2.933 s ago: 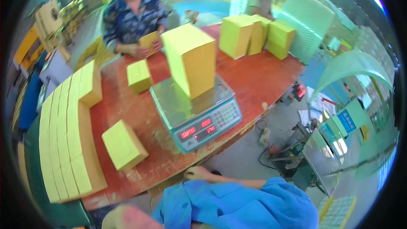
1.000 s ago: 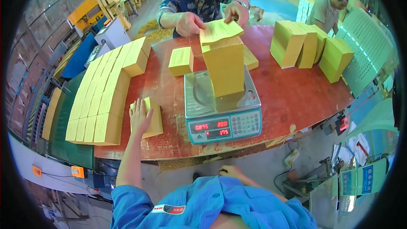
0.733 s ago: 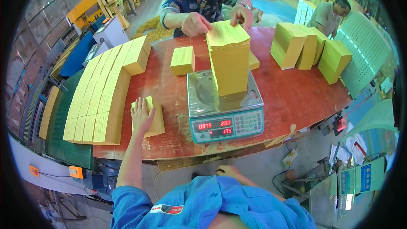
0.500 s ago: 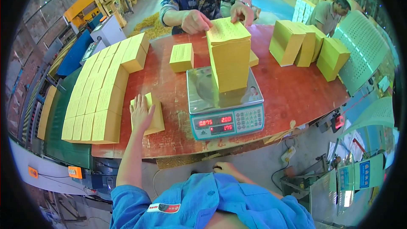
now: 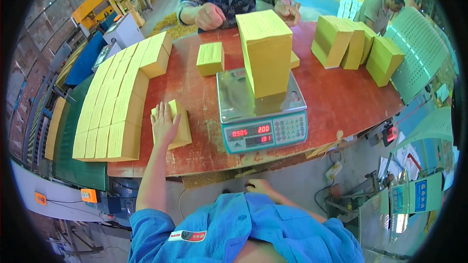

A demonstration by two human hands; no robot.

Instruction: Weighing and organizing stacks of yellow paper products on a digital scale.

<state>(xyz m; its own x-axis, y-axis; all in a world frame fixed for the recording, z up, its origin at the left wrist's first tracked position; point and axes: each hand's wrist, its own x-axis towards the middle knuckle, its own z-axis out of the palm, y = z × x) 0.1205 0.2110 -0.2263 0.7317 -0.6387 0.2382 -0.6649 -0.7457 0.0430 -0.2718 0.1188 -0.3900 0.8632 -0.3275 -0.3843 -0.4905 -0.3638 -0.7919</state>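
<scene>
My left hand [image 5: 165,123] lies flat, fingers stretched, on a yellow paper block [image 5: 183,132] near the table's front edge. Close to my waist, below the table edge, my right hand [image 5: 261,186] is curled closed; whatever it may hold is hidden. A tall stack of yellow paper [image 5: 268,63] stands on the steel pan of a digital scale [image 5: 264,134] with lit red digits. Behind the stack, a person's hands [image 5: 210,16] are apart from the paper. A smaller yellow paper block [image 5: 210,58] sits left of the scale.
Rows of yellow paper blocks [image 5: 124,134] fill the left side of the red table [image 5: 341,102]. More yellow stacks [image 5: 332,41] stand at the right, beside a perforated green panel [image 5: 420,53]. Another person [image 5: 374,12] is bent over at the far right.
The person across the table has let go of the tall stack and drawn both hands back. The scale's red digits have changed. My left hand remains on its block.
</scene>
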